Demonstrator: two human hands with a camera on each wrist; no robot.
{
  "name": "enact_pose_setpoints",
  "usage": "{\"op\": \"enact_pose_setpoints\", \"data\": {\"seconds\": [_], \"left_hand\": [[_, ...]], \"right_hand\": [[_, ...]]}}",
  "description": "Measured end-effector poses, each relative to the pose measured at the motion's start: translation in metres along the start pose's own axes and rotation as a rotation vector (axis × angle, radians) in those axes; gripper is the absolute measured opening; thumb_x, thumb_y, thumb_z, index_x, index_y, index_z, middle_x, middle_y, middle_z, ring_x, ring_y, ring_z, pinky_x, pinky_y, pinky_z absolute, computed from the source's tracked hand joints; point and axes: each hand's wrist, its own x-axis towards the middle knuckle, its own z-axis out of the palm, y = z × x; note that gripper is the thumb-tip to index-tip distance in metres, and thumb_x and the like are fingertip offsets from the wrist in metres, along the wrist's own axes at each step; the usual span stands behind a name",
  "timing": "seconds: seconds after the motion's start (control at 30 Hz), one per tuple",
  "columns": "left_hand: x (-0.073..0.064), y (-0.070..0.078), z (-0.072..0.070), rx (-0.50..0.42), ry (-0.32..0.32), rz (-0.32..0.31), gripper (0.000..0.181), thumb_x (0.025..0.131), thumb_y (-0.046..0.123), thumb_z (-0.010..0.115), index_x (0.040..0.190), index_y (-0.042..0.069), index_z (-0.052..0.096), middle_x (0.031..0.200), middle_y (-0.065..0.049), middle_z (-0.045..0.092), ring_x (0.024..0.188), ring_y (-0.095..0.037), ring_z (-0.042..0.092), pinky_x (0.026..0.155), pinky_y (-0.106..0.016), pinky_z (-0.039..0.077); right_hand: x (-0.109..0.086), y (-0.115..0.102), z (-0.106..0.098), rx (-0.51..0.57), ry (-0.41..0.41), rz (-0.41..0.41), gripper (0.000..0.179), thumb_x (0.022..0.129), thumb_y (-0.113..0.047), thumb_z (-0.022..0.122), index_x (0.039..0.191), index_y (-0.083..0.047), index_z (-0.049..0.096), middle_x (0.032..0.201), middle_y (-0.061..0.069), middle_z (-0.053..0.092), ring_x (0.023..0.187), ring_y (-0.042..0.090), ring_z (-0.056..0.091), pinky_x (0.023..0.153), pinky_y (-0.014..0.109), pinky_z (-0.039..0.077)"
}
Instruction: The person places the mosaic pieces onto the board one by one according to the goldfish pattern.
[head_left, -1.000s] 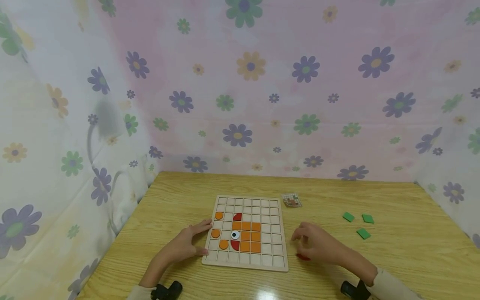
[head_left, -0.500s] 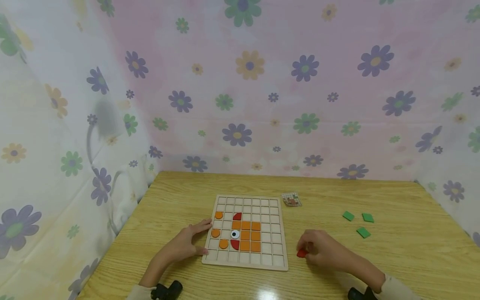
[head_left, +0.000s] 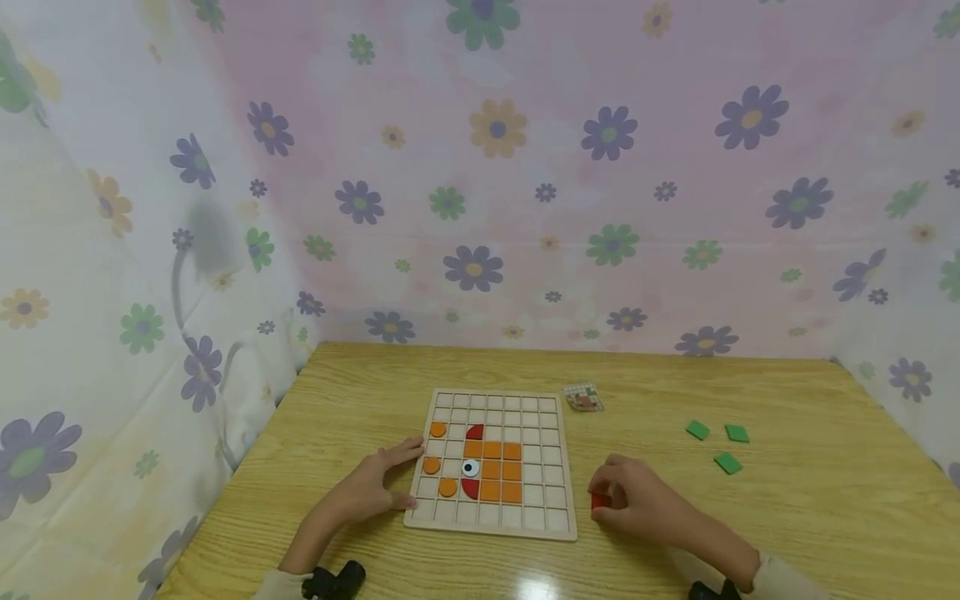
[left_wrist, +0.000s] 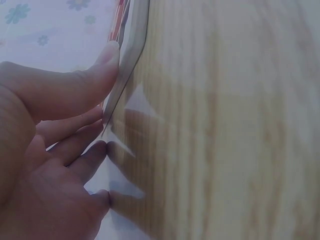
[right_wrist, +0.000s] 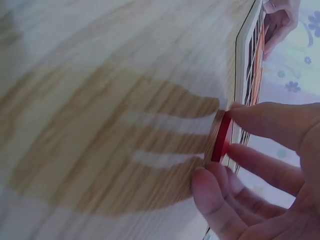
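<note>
A square wooden grid board [head_left: 543, 521] lies on the table, with orange square tiles [head_left: 491, 472], orange discs [head_left: 432, 466], an eye disc [head_left: 470, 468] and two red quarter-round pieces [head_left: 470, 489] in its cells. My left hand [head_left: 366, 492] rests at the board's left edge, thumb and fingers spread; in the left wrist view its thumb [left_wrist: 102, 62] touches the rim. To the right of the board, my right hand [head_left: 637, 500] pinches a red piece [right_wrist: 222, 137] between thumb and fingertips, low at the tabletop. Fingers partly hide that piece, so its full outline cannot be told.
Several things lie farther off: green diamond-shaped tiles [head_left: 727, 463] to the right and a small picture card [head_left: 583, 397] behind the board's right corner. Flowered cloth [head_left: 480, 208] hangs behind the table [head_left: 787, 517] and along its sides.
My right hand first shifts right with the red piece, then slightly left, and the piece has turned under its fingers. My left hand and the board stay put.
</note>
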Motion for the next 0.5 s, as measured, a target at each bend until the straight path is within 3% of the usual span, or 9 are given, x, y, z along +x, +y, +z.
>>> {"op": "enact_pose_setpoints", "data": {"seconds": [0.5], "left_hand": [[0.0,0.0,0.0,-0.001,-0.001,-0.018,0.075,0.078,0.017,0.077,0.143,0.006,0.042,0.153,-0.006,0.029,0.14,-0.036,0.019,0.109,-0.062,0.009]], "right_hand": [[0.005,-0.012,0.002,-0.089,-0.004,0.002,0.014,0.075,-0.006,0.076,0.085,-0.011,0.069,0.081,-0.006,0.053,0.065,0.004,0.045,0.052,0.02,0.042]]}}
